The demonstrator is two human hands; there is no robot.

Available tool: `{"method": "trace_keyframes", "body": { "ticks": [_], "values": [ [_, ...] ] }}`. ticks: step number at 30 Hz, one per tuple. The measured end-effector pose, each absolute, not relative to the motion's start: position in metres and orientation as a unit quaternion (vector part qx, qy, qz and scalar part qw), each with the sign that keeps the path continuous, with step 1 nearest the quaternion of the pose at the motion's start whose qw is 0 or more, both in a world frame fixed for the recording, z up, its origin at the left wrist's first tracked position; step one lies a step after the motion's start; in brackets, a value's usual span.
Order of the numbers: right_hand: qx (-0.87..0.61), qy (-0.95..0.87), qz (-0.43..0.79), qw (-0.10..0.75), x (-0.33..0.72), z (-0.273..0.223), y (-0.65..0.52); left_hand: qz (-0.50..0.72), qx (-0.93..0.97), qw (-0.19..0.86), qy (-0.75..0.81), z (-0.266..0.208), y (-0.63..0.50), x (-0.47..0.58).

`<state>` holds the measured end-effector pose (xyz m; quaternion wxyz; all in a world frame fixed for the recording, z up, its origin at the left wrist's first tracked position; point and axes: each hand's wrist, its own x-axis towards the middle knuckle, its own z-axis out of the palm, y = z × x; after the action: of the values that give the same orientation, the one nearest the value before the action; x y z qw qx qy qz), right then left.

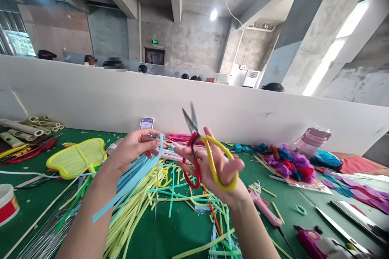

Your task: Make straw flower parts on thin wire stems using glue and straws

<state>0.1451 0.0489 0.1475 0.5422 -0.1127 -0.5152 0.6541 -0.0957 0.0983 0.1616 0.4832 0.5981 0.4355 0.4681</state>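
Pinched between the thumb and fingers of my left hand (133,147) is a light blue pipe cleaner (133,180), bent over at the top, its long tail slanting down to the left across my forearm. A thin wire (156,198) runs down below that pinch. My right hand (217,168) has its fingers through the scissors (198,135), which have one red and one yellow handle. Their blades point up, slightly apart and blurred, clear of the blue pipe cleaner. Beneath both hands lie a bundle of yellow-green pipe cleaners (136,206) and loose green pieces.
A yellow mesh fan shape (77,158), bamboo tubes (26,127) and pliers (33,151) are at left. A phone (146,123) leans on the white partition (170,101). At right are coloured petals (291,166), a pink glue gun (266,208), a bottle (313,141) and a blade (340,226).
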Motion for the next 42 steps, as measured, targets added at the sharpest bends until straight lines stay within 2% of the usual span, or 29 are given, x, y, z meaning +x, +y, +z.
{"method": "trace_keyframes", "body": {
  "ticks": [4, 7, 9, 12, 14, 16, 21, 30, 42],
  "values": [
    [-0.106, -0.553, 0.611, 0.556, 0.158, 0.148, 0.053, 0.47, 0.599, 0.486, 0.43, 0.157, 0.102, -0.092],
    [-0.209, -0.597, 0.493, 0.597, 0.163, 0.142, 0.064, 0.464, 0.598, 0.495, 0.427, 0.154, 0.103, -0.088],
    [-0.321, -0.651, 0.337, 0.6, 0.168, 0.137, 0.071, 0.465, 0.601, 0.496, 0.419, 0.153, 0.102, -0.086],
    [-0.425, -0.725, 0.014, 0.541, 0.182, 0.132, 0.081, 0.47, 0.603, 0.497, 0.411, 0.153, 0.101, -0.084],
    [-0.424, -0.747, -0.179, 0.479, 0.193, 0.133, 0.086, 0.473, 0.602, 0.497, 0.409, 0.155, 0.1, -0.083],
    [-0.391, -0.761, -0.272, 0.441, 0.202, 0.134, 0.089, 0.474, 0.606, 0.496, 0.403, 0.156, 0.098, -0.082],
    [-0.335, -0.793, -0.279, 0.425, 0.208, 0.132, 0.093, 0.467, 0.62, 0.5, 0.384, 0.157, 0.097, -0.08],
    [-0.339, -0.781, -0.346, 0.394, 0.221, 0.136, 0.095, 0.468, 0.601, 0.532, 0.37, 0.157, 0.097, -0.079],
    [-0.349, -0.787, -0.293, 0.415, 0.228, 0.146, 0.087, 0.439, 0.608, 0.549, 0.369, 0.159, 0.09, -0.062]
  ]
}}
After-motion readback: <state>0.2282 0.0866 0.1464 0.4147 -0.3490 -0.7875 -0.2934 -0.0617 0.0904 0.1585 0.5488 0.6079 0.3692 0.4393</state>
